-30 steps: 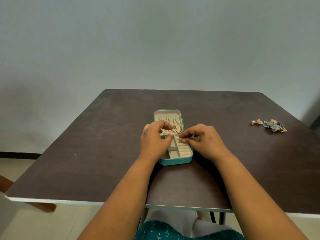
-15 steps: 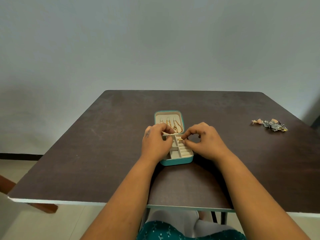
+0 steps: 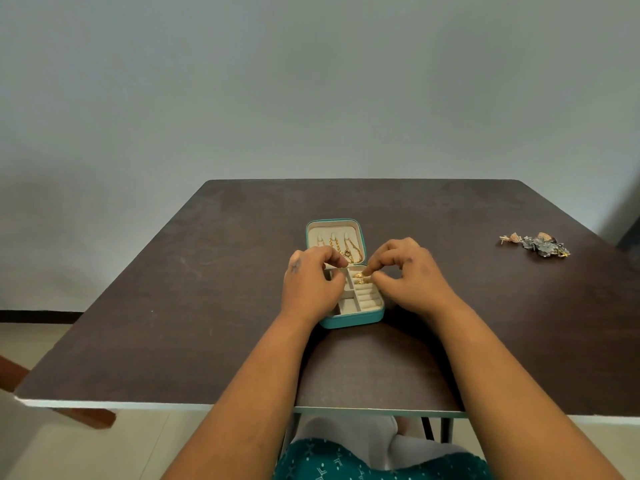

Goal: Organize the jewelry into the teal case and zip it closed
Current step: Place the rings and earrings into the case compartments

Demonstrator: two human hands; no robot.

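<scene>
The teal case (image 3: 353,319) lies open in the middle of the dark table, its cream lid (image 3: 313,233) propped up at the back with gold chains (image 3: 348,250) hanging inside. My right hand (image 3: 408,275) pinches a small gold ring (image 3: 360,274) over the ring rolls at the tray's right side. A second gold ring (image 3: 360,281) sits in the rolls just below it. My left hand (image 3: 311,282) rests over the tray's left compartments with fingers curled; whether it holds anything is hidden.
A small heap of silver and gold jewelry (image 3: 535,243) lies near the table's right edge. The dark table (image 3: 207,306) ends in a white front edge close to my lap. A wooden chair part (image 3: 86,415) shows at lower left.
Both hands stayed over the case. My right hand's fingertips shifted slightly while working a gold ring at the ring rolls; the left hand's fingers curled a little tighter.
</scene>
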